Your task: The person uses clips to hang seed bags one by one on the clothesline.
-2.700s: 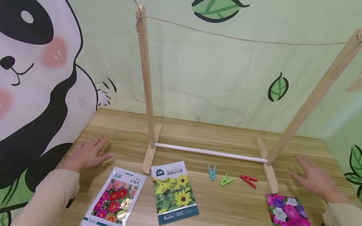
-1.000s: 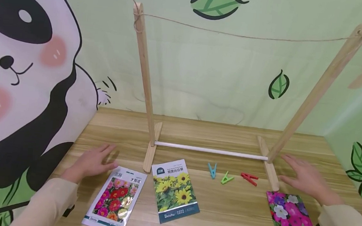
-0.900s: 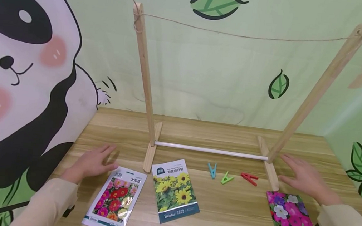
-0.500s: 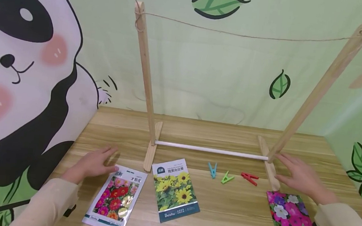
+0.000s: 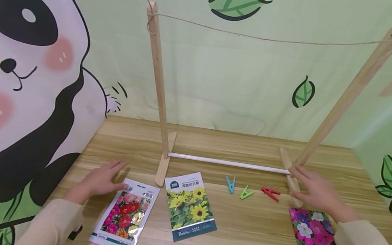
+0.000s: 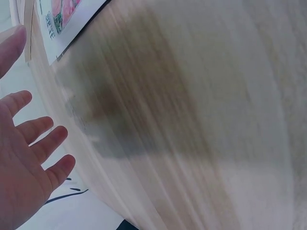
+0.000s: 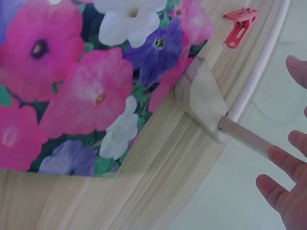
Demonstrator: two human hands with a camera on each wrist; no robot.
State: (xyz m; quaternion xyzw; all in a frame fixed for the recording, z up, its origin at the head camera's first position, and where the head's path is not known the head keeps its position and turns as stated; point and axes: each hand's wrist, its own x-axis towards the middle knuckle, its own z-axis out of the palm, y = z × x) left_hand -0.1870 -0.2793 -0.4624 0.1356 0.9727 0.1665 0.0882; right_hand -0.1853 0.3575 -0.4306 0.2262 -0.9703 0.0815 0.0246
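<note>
With fingers extended, my left hand [image 5: 101, 178] hovers over the table at the left, its thumb over the top corner of a seed packet [image 5: 124, 217] with red and pink flowers. In the left wrist view that hand [image 6: 26, 165] holds nothing. My right hand [image 5: 317, 189] reaches over the right foot of a wooden stand [image 5: 157, 76], fingers loosely spread and holding nothing. Just below it lies a petunia seed packet [image 5: 318, 242]. Between the hands lie a sunflower seed packet [image 5: 190, 207] and blue [image 5: 230, 185], green [image 5: 246, 193] and red [image 5: 271, 193] clothespins.
Twine [image 5: 259, 38] runs between the tops of the stand's two posts, sagging slightly. A white rod [image 5: 229, 163] joins the feet low down. Behind the wooden table [image 5: 242, 235] hangs a pale green backdrop [image 5: 227, 82] with a printed panda [image 5: 93, 94].
My right hand has moved left, from beside the stand's right foot to over it. The left hand has shifted slightly right, its thumb now over the packet's corner. Packets and clothespins stay put.
</note>
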